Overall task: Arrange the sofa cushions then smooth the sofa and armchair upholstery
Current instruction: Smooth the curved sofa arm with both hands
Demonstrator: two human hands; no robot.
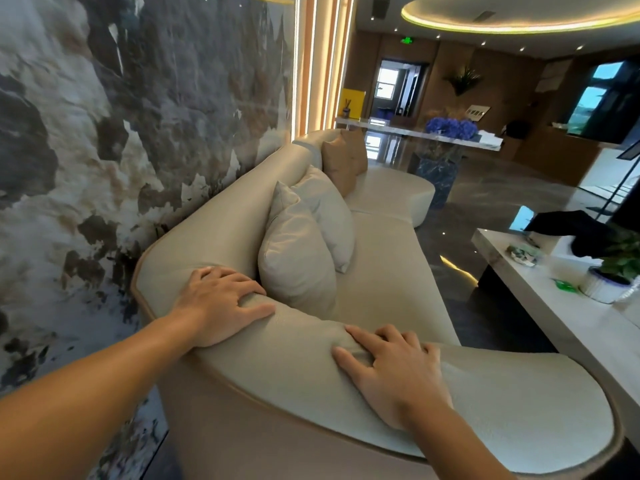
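A long cream sofa (388, 271) runs away from me along the marbled wall. Its curved near armrest (298, 362) fills the foreground. My left hand (221, 303) lies flat on the armrest's top at the left, fingers spread. My right hand (394, 368) lies flat on the same armrest further right, fingers apart. Neither hand holds anything. Two cream cushions stand upright against the backrest, a near cushion (298, 258) and one behind it (329, 213). A tan cushion (344, 161) leans at the far end.
A white low table (554, 306) stands at the right with a potted plant (613, 271), a dark cloth (571, 230) and small items. Glossy dark floor (467, 216) lies between the sofa and the table. Blue flowers (450, 128) sit on a far counter.
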